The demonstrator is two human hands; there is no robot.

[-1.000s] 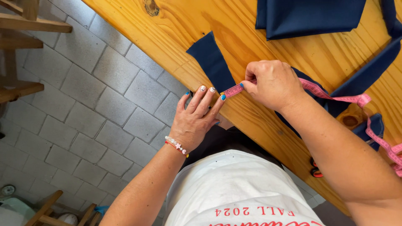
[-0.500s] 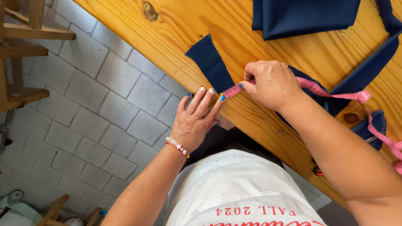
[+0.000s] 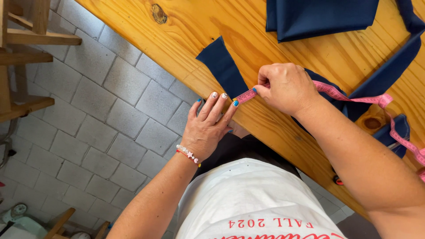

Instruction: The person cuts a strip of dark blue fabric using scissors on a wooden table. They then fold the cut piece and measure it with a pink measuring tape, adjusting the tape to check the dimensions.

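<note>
My left hand (image 3: 207, 126) hangs at the edge of the wooden table (image 3: 208, 31), fingers together, fingertips touching the end of a pink measuring tape (image 3: 354, 98) and the lower end of a navy fabric strip (image 3: 221, 66). My right hand (image 3: 285, 86) pinches the tape near that end, resting on the strip. The tape runs right across the table and loops down over the edge. More of the navy strip (image 3: 385, 75) continues to the right.
A folded navy cloth (image 3: 318, 15) lies at the table's far side. Grey tiled floor (image 3: 88, 110) is on the left, with wooden furniture legs (image 3: 26, 44) at the far left. A small red object (image 3: 338, 180) sits below the table's edge.
The view has shifted slightly. Both hands stay at the tape's end; my left fingertips have crept up to the table edge and the tape's tip.
</note>
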